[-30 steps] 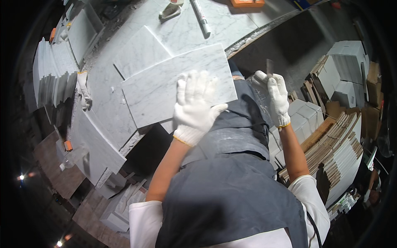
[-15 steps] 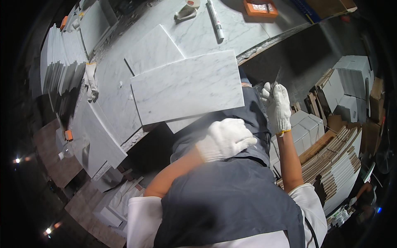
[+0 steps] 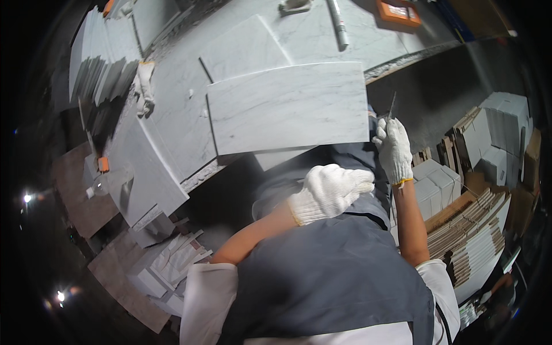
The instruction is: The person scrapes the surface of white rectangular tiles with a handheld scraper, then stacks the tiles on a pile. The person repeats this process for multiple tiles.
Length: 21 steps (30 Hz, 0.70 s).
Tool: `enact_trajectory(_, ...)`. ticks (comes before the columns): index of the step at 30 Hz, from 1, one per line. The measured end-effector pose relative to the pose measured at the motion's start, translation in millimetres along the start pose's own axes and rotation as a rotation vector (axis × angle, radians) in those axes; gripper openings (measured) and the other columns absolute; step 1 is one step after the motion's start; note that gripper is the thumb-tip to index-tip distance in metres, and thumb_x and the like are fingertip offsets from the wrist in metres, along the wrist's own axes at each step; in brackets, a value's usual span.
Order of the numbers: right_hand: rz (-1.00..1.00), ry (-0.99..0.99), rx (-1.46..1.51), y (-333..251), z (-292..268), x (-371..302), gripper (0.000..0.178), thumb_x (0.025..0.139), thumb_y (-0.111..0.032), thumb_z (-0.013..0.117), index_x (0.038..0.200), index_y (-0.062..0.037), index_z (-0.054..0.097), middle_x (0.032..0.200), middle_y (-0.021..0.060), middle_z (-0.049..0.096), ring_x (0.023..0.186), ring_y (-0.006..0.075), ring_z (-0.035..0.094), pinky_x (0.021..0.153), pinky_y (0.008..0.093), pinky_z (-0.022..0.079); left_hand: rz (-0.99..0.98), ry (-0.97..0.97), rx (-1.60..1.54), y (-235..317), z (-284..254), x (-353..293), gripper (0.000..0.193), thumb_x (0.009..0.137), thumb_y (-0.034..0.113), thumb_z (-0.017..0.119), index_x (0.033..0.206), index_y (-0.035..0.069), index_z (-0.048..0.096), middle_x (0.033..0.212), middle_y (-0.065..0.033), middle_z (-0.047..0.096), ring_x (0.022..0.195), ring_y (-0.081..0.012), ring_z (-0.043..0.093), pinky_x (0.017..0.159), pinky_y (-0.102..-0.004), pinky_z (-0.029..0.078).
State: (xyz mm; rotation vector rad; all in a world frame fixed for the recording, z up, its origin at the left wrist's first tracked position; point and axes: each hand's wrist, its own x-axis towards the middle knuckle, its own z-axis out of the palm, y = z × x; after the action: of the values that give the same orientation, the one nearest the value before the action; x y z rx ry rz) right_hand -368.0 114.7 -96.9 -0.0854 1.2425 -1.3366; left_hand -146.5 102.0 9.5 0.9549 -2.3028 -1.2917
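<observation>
My right hand [image 3: 395,150], in a white knit glove with a yellow-edged cuff, pinches a thin flat piece [image 3: 393,104] whose tip points away from me. It is seen nearly edge-on, so its kind does not show. My left hand [image 3: 333,192], gloved alike, rests low over my lap by the dark apron [image 3: 328,259], fingers together and partly curled; anything inside them is hidden. Beyond both hands a grey-veined white marble tile [image 3: 290,109] lies at the near edge of the marble-topped bench [image 3: 172,126], overlapping another tile [image 3: 247,49] behind it.
A marker [image 3: 338,26] and an orange tray [image 3: 398,11] lie at the bench's far side. On the left are an empty glove [image 3: 144,89], stacked tiles [image 3: 103,54] and a clear bottle [image 3: 99,185]. White boxes [image 3: 434,185] and bundled slabs [image 3: 474,233] stand at right.
The view has shifted, so the bench sits further right and higher. My left hand's fingers have straightened somewhat, and the piece in my right hand now appears narrower.
</observation>
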Motion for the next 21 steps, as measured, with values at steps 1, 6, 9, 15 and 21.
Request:
enact_trajectory(1, 0.008, -0.013, 0.027, 3, 0, 3, 0.015, 0.108, -0.022, 0.054, 0.108, -0.0075, 0.058, 0.088, -0.0015, 0.058, 0.074, 0.0071, 0.055, 0.065, 0.0231, 0.049, -0.020, 0.033, 0.053, 1, 1, -1, 0.024, 0.091, 0.024, 0.069, 0.113, 0.016, 0.074, 0.085, -0.0032, 0.073, 0.070, -0.0278, 0.066, 0.066, -0.0378, 0.053)
enact_trajectory(6, 0.011, 0.016, -0.024, 6, -2, 9, 0.016, 0.107, -0.024, 0.057, 0.110, -0.0075, 0.058, 0.093, 0.0003, 0.059, 0.079, 0.0085, 0.056, 0.068, 0.0247, 0.049, 0.032, 0.196, 0.210, -2, -2, -4, 0.033, 0.094, 0.028, 0.069, 0.125, 0.017, 0.069, 0.074, -0.0006, 0.067, 0.070, -0.0216, 0.066, 0.061, -0.0332, 0.054)
enact_trajectory(9, 0.028, 0.000, 0.001, 3, 1, 5, 0.020, 0.107, -0.025, 0.057, 0.113, -0.0067, 0.058, 0.101, 0.0032, 0.063, 0.084, 0.0114, 0.059, 0.073, 0.0291, 0.051, 0.025, 0.196, 0.151, -3, -5, -8, 0.033, 0.094, 0.026, 0.068, 0.126, 0.017, 0.070, 0.078, -0.0030, 0.069, 0.072, -0.0247, 0.067, 0.065, -0.0358, 0.054)
enact_trajectory(15, 0.071, -0.156, 0.117, -12, 13, -2, 0.021, 0.110, -0.026, 0.050, 0.114, -0.0085, 0.060, 0.120, 0.0123, 0.068, 0.092, 0.0200, 0.065, 0.079, 0.0393, 0.055, -0.098, 0.037, -0.178, -4, -13, -18, 0.031, 0.096, 0.024, 0.067, 0.124, 0.011, 0.072, 0.096, -0.0108, 0.075, 0.079, -0.0308, 0.070, 0.074, -0.0386, 0.056)
enact_trajectory(21, -0.440, -0.407, -1.284, -28, 39, 2, 0.017, 0.109, -0.018, 0.049, 0.111, -0.0057, 0.060, 0.097, 0.0029, 0.060, 0.083, 0.0181, 0.059, 0.072, 0.0310, 0.051, -0.414, 0.093, -0.613, -9, -22, -29, 0.035, 0.101, 0.030, 0.066, 0.124, 0.004, 0.069, 0.101, -0.0100, 0.076, 0.093, -0.0199, 0.073, 0.085, -0.0319, 0.055)
